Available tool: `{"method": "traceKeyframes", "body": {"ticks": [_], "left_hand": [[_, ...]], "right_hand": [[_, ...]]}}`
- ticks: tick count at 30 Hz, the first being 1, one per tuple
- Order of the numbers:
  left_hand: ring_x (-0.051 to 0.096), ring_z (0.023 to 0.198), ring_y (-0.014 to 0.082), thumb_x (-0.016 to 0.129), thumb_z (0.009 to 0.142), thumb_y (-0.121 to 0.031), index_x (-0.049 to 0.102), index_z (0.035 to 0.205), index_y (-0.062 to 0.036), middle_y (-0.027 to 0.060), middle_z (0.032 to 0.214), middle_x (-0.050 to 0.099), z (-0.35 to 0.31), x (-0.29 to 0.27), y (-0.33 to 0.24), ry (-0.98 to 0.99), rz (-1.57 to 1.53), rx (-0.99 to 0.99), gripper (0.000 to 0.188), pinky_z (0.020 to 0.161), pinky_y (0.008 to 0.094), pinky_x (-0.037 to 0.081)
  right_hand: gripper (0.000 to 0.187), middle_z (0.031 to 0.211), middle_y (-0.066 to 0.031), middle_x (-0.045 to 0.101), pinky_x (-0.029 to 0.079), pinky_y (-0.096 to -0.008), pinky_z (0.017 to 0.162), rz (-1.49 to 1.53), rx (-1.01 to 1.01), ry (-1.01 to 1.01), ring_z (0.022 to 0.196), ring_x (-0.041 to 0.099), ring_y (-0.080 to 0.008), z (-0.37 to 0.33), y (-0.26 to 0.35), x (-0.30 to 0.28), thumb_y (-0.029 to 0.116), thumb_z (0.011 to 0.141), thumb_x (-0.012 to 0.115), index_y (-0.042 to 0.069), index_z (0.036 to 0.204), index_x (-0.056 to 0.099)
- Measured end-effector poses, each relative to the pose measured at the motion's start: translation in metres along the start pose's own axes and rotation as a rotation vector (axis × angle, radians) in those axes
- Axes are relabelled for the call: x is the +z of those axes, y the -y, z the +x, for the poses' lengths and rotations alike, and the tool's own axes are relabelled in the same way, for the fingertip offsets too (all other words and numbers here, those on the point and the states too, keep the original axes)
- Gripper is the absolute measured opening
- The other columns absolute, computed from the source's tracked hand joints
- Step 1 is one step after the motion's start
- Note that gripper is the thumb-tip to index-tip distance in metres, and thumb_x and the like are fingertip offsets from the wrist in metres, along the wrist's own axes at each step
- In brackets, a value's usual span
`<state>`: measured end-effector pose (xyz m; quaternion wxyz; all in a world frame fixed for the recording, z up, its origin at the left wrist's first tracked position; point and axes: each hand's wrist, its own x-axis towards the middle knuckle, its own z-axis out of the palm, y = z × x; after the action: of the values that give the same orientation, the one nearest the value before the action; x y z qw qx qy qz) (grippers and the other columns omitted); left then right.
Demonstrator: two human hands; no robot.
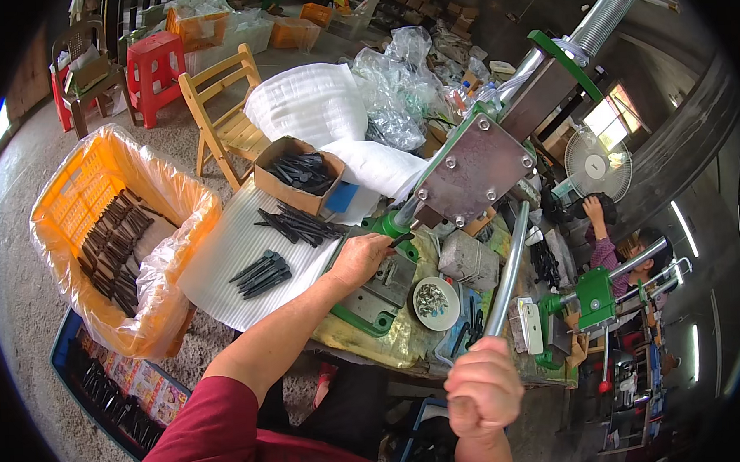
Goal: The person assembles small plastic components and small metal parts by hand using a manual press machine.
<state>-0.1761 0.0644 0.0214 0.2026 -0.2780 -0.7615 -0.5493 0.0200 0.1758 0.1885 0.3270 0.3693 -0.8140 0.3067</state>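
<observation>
The left hand (361, 260) seemingly pinched a small black piece (402, 239) in its fingers by the green press (475, 174); the right hand (482, 385) had its fingers wrapped round the metal lever (510, 270); a white bowl (442, 323) stood nearby on the table (363, 347).

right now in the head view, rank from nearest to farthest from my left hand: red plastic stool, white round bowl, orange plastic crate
From your left hand:
1. White round bowl, close by, to its lower right.
2. Orange plastic crate, to its left.
3. Red plastic stool, at upper left, beyond the crate.
</observation>
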Motion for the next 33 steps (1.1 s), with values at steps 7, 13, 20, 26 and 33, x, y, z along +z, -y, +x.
{"method": "traceKeyframes", "body": {"ticks": [7, 13, 20, 26, 33], "left_hand": [[0.054, 0.069, 0.0339, 0.058, 0.074, -0.014, 0.053, 0.076, -0.0024, 0.0139, 0.071, 0.054, 0.002, 0.002, -0.006, 0.002, 0.038, 0.014, 0.013, 0.059, 0.0406, 0.042], [0.053, 0.068, 0.0339, 0.058, 0.074, -0.014, 0.053, 0.076, -0.0023, 0.0139, 0.071, 0.053, 0.001, 0.001, -0.006, 0.017, 0.019, -0.005, 0.013, 0.059, 0.0408, 0.042], [0.054, 0.068, 0.0338, 0.058, 0.074, -0.011, 0.053, 0.077, -0.0017, 0.0142, 0.071, 0.054, -0.002, -0.003, -0.004, 0.013, 0.028, -0.013, 0.011, 0.058, 0.0402, 0.042], [0.054, 0.07, 0.0342, 0.06, 0.072, -0.007, 0.055, 0.082, 0.0014, 0.0153, 0.074, 0.055, 0.002, 0.001, -0.008, 0.028, 0.011, -0.016, 0.014, 0.06, 0.0356, 0.043], [0.052, 0.071, 0.0361, 0.059, 0.072, -0.006, 0.052, 0.076, 0.001, 0.0169, 0.073, 0.054, 0.005, -0.002, -0.01, 0.013, 0.037, -0.067, 0.01, 0.059, 0.038, 0.041]], "right_hand": [[0.026, 0.057, -0.0035, 0.054, 0.039, -0.0316, 0.056, 0.098, 0.14, -0.044, 0.051, 0.053, -0.0193, 0.023, 0.017, -0.019, 0.023, 0.074, 0.062, 0.005, 0.059, 0.051], [0.025, 0.057, -0.0028, 0.054, 0.039, -0.0312, 0.056, 0.065, 0.108, -0.001, 0.051, 0.054, -0.0187, 0.021, 0.015, -0.019, 0.022, 0.074, 0.061, 0.006, 0.059, 0.051], [0.033, 0.052, -0.0007, 0.052, 0.037, -0.0313, 0.056, 0.0, 0.107, -0.051, 0.049, 0.052, -0.0158, -0.003, 0.003, 0.01, 0.027, 0.076, 0.059, 0.009, 0.051, 0.046], [0.01, 0.061, -0.0049, 0.052, 0.039, -0.0339, 0.058, -0.228, -0.149, 0.072, 0.056, 0.053, -0.0208, -0.053, -0.063, 0.05, 0.007, 0.064, 0.059, 0.005, 0.063, 0.049], [0.014, 0.061, -0.0057, 0.053, 0.041, -0.0332, 0.059, -0.04, -0.101, 0.018, 0.055, 0.053, -0.0206, -0.024, -0.027, 0.024, 0.011, 0.062, 0.063, 0.005, 0.061, 0.051]]}}
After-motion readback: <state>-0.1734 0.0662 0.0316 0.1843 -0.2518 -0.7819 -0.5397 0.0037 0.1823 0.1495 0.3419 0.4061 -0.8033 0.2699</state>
